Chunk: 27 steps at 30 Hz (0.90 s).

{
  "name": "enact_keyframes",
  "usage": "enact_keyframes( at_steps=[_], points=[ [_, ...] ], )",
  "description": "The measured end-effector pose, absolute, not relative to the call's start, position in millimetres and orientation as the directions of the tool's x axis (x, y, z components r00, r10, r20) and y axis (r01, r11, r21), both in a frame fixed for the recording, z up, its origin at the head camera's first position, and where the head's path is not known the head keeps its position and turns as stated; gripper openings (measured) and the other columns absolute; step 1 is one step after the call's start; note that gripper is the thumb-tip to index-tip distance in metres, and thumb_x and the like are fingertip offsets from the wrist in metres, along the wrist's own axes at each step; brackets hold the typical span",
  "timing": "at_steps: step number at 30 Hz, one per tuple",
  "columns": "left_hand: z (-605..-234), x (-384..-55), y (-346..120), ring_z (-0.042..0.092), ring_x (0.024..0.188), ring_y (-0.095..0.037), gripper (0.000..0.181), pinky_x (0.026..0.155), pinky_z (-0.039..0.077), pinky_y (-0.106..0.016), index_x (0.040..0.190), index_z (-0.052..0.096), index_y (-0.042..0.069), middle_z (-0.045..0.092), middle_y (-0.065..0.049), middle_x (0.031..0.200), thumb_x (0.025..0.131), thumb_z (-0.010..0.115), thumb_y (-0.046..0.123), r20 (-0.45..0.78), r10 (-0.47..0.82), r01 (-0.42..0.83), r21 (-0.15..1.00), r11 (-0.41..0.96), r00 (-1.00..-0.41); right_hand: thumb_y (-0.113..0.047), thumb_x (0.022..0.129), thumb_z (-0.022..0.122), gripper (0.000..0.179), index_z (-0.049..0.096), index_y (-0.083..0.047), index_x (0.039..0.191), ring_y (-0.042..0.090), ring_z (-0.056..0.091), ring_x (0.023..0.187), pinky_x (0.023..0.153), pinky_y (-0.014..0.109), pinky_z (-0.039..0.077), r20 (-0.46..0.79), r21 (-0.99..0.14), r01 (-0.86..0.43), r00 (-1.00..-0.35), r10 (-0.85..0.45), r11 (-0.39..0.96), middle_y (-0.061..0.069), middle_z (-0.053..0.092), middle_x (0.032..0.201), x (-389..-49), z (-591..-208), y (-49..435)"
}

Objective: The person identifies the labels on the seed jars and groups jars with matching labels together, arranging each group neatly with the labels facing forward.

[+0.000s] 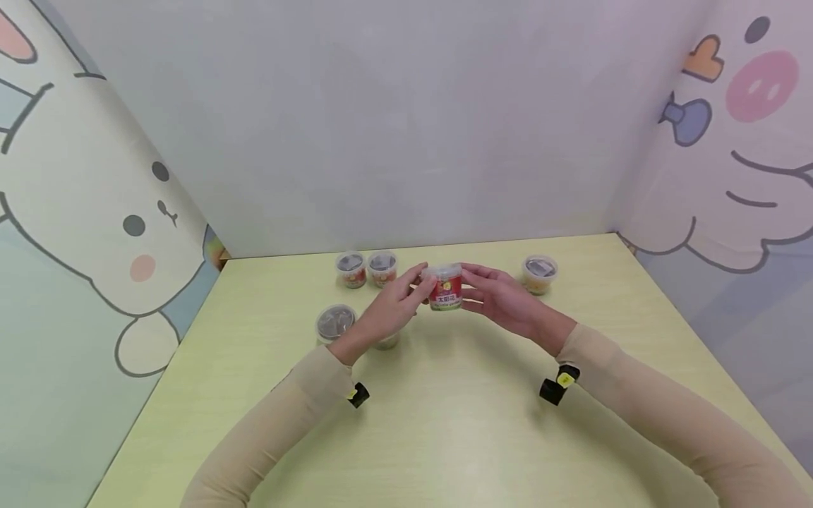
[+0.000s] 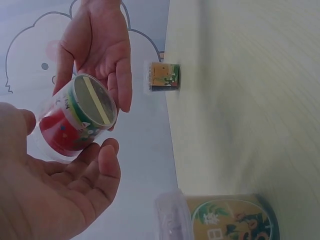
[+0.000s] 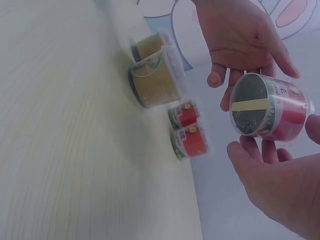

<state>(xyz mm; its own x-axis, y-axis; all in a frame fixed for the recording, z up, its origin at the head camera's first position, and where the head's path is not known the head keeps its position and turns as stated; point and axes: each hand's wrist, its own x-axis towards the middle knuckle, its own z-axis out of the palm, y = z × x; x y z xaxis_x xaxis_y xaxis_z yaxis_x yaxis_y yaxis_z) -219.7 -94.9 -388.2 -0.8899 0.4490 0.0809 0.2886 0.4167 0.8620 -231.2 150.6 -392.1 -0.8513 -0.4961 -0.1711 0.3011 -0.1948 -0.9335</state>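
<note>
Both hands hold up a small clear plastic tub with a red label [image 1: 446, 288] above the table, near its far side. My left hand [image 1: 395, 305] grips its left side, thumb across the front. On the opposite side, my right hand [image 1: 504, 300] has its thumb near the rim and its fingers along the wall. From the left wrist view, the tub [image 2: 75, 117] is tilted and its grey base shows a pale yellow strip. The right wrist view also shows the base of the tub [image 3: 272, 107], between the left hand [image 3: 240, 40] above and the right hand [image 3: 285, 185] below.
Two red-labelled tubs [image 1: 350, 269] [image 1: 382, 268] stand at the back left. Closer in are a larger lidded tub [image 1: 335, 323] and another tub [image 1: 386, 343], partly hidden by the left forearm. An orange-labelled tub [image 1: 540, 274] stands at the back right. A pale wall [image 1: 413, 141] borders the table.
</note>
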Motion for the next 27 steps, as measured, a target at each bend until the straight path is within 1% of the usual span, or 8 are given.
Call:
enact_keyframes(
  at_steps=[4,6,8,14,18,23,25,27],
  points=[
    [-390,-220,-95,0.064,0.105,-0.025,0.071,0.08,0.056,-0.034,0.158,0.034,0.01,0.059,-0.006,0.129,0.106,0.042,0.056,0.07,0.443,0.269,0.874,0.406,-0.894,-0.031,0.107,0.053,0.058,0.034,0.0,0.152,0.027,0.057,0.124,0.109,0.041,0.044,-0.177,-0.938,0.299,-0.849,-0.498,-0.177,0.012,0.049,0.142,-229,-390,148],
    [-390,-220,-94,0.063,0.103,-0.02,0.07,0.08,0.056,-0.034,0.158,0.035,0.011,0.059,-0.005,0.129,0.105,0.043,0.057,0.067,0.441,0.262,0.878,0.399,-0.895,-0.031,0.107,0.053,0.058,0.033,0.0,0.153,0.027,0.057,0.125,0.11,0.043,0.042,-0.182,-0.938,0.3,-0.851,-0.492,-0.171,0.012,0.049,0.142,-228,-389,148],
    [-389,-221,-94,0.064,0.102,-0.019,0.07,0.079,0.057,-0.034,0.157,0.036,0.011,0.06,-0.004,0.128,0.105,0.043,0.057,0.067,0.442,0.259,0.883,0.391,-0.895,-0.032,0.107,0.053,0.059,0.033,-0.001,0.153,0.028,0.056,0.126,0.111,0.044,0.041,-0.187,-0.939,0.302,-0.852,-0.489,-0.166,0.012,0.048,0.143,-228,-389,148],
    [-388,-221,-92,0.064,0.102,-0.019,0.067,0.08,0.057,-0.036,0.156,0.039,0.012,0.061,-0.004,0.126,0.105,0.045,0.056,0.065,0.44,0.253,0.888,0.383,-0.896,-0.032,0.107,0.054,0.06,0.033,0.0,0.153,0.029,0.055,0.127,0.112,0.046,0.039,-0.189,-0.941,0.299,-0.851,-0.489,-0.157,0.013,0.048,0.143,-228,-390,152],
    [-388,-222,-93,0.064,0.099,-0.019,0.071,0.081,0.058,-0.038,0.156,0.038,0.013,0.061,-0.004,0.125,0.104,0.045,0.059,0.051,0.448,0.255,0.876,0.409,-0.893,-0.031,0.107,0.054,0.061,0.033,0.0,0.154,0.03,0.054,0.128,0.112,0.047,0.039,-0.184,-0.947,0.289,-0.849,-0.495,-0.142,0.014,0.048,0.144,-228,-391,153],
    [-378,-233,-99,0.063,0.104,-0.02,0.072,0.084,0.056,-0.04,0.157,0.037,0.013,0.061,-0.005,0.126,0.103,0.047,0.059,0.025,0.474,0.244,0.88,0.407,-0.88,-0.031,0.107,0.053,0.06,0.033,0.0,0.154,0.036,0.048,0.135,0.111,0.049,0.039,-0.152,-0.965,0.239,-0.85,-0.505,-0.112,0.017,0.045,0.148,-234,-387,152],
    [-369,-240,-102,0.062,0.11,-0.021,0.071,0.087,0.055,-0.042,0.157,0.036,0.013,0.061,-0.006,0.128,0.103,0.049,0.057,0.008,0.488,0.226,0.892,0.39,-0.873,-0.031,0.107,0.054,0.06,0.032,-0.001,0.155,0.038,0.045,0.138,0.111,0.05,0.039,-0.138,-0.97,0.218,-0.851,-0.507,-0.103,0.018,0.043,0.15,-239,-382,149],
    [-361,-247,-104,0.062,0.112,-0.022,0.072,0.09,0.054,-0.045,0.157,0.035,0.012,0.061,-0.006,0.127,0.103,0.052,0.055,-0.004,0.496,0.218,0.895,0.388,-0.868,-0.029,0.107,0.054,0.06,0.032,-0.002,0.155,0.038,0.043,0.139,0.112,0.05,0.038,-0.132,-0.973,0.208,-0.854,-0.503,-0.097,0.017,0.042,0.151,-245,-376,147]
  ],
)
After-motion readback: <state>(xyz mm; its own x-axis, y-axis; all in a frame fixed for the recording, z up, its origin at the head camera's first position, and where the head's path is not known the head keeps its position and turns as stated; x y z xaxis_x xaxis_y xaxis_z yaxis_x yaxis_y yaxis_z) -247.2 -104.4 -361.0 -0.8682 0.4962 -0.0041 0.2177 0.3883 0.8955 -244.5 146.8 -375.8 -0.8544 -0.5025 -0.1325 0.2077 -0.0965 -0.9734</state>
